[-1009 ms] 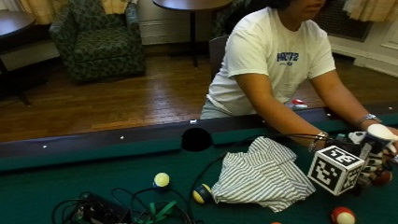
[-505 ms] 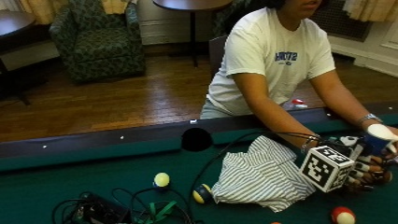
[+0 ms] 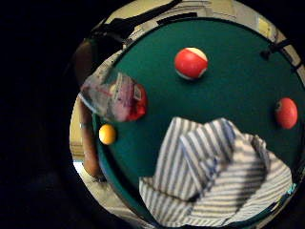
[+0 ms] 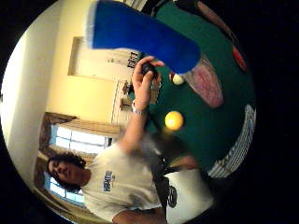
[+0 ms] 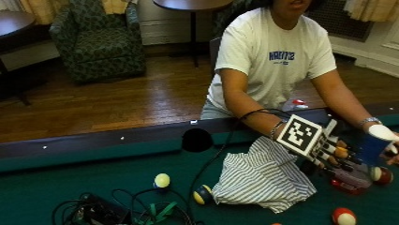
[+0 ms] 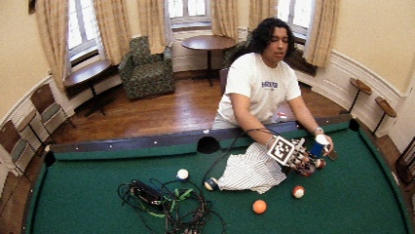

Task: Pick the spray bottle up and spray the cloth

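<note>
**Current step: acquiring the bottle.** The spray bottle is on the far side of the cloth from the cable bundle, just beyond the cloth's edge. Its blue upper part is raised and its clear, reddish lower part points down towards the felt. My gloved right hand is between the cloth and the bottle, palm turned to the bottle. In the thumb side palm view the blue part fills much of the picture, so it is close to my palm. I cannot tell whether this hand has closed on the bottle. My bare left hand is up at the bottle's far side from the cloth. I cannot tell whether it grips the bottle.

**Condition of the cloth.** The striped cloth lies crumpled and loosely spread on the green table. A red-and-white ball rests on the felt near it, not touching.

**Progress.** In my judgement the pick-up is under way and spraying has not begun.

**Next move, requirements:**
1. Confirm that my right hand alone carries the bottle, with one digit free for the trigger.
2. Turn the nozzle back towards the cloth.
3. Bring the bottle above the cloth before pressing, so that the spray lands on the fabric and not on the felt.
</note>
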`<state>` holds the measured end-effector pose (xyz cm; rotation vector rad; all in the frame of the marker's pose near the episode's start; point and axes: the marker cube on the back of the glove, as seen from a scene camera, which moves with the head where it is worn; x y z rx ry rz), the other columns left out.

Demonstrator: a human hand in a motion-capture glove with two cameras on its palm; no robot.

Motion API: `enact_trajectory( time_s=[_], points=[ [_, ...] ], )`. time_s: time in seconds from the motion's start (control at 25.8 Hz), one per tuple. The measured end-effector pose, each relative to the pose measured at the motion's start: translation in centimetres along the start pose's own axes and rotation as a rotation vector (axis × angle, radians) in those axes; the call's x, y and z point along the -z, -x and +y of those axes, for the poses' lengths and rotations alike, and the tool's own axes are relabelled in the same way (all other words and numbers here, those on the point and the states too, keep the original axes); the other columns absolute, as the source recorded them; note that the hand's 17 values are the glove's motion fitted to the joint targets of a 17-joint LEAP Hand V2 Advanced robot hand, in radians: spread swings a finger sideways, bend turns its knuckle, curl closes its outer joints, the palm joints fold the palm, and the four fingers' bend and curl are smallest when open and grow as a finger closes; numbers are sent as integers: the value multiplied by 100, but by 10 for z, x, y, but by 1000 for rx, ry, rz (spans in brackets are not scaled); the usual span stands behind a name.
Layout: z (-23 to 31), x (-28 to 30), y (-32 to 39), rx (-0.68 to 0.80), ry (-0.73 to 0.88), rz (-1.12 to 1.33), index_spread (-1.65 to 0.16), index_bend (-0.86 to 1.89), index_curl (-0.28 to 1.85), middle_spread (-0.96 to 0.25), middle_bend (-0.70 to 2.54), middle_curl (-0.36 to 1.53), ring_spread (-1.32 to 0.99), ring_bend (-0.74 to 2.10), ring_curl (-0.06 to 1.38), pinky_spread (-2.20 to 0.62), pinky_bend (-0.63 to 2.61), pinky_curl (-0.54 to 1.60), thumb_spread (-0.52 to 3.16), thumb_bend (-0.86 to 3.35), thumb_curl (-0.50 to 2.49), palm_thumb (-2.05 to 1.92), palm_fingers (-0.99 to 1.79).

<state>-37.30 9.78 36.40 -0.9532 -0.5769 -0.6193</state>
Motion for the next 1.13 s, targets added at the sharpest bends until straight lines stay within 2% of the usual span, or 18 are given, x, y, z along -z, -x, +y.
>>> enact_trajectory(
  time_s=[0.39, 0.62, 1.13],
  points=[
    [57, 27, 21, 84, 34, 331, -42, 15, 33, -17, 18, 34, -14, 30, 31, 20, 41, 36, 84, -5, 45, 50, 41],
    [75, 29, 9, 121, -55, 536, -44, 16, 32, -16, 18, 34, -13, 28, 31, 20, 39, 35, 85, -6, 41, 42, 41],
    [90, 28, -22, 51, -98, 572, -45, 17, 32, -16, 18, 34, -15, 32, 31, 21, 26, 32, 87, -4, 37, 39, 56]
  ],
)
